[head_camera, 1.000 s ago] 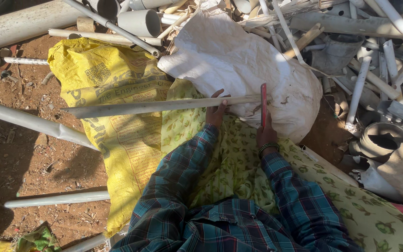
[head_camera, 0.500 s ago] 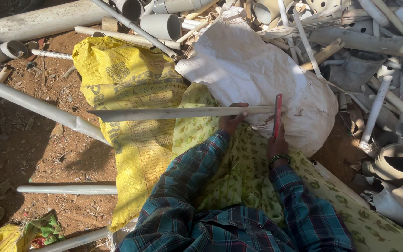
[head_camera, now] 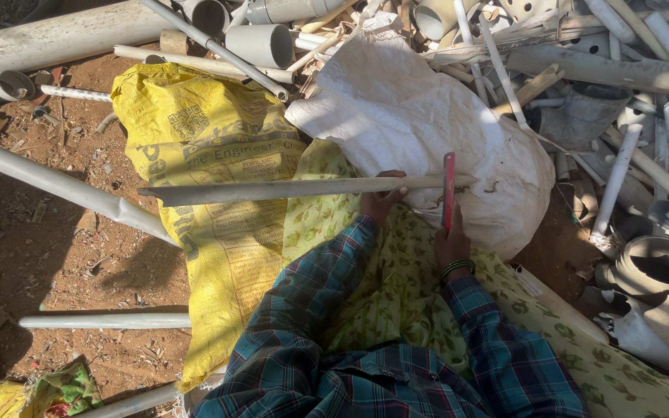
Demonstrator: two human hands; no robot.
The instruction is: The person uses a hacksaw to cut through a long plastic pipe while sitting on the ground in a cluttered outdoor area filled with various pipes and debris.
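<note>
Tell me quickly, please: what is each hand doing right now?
Left hand: closed, holding the long grey plastic pipe.
Right hand: closed, holding the red flat blade tool across the pipe.

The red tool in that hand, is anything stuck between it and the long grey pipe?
Nothing visible. The right hand holds the red tool right across the grey pipe, which the left hand grips beside it on the white sack.

Left hand [head_camera: 382,200] steadies a long pipe [head_camera: 288,189]; right hand [head_camera: 451,244] grips a red blade [head_camera: 449,190].

Single head view, steep downward, close over lap.
</note>
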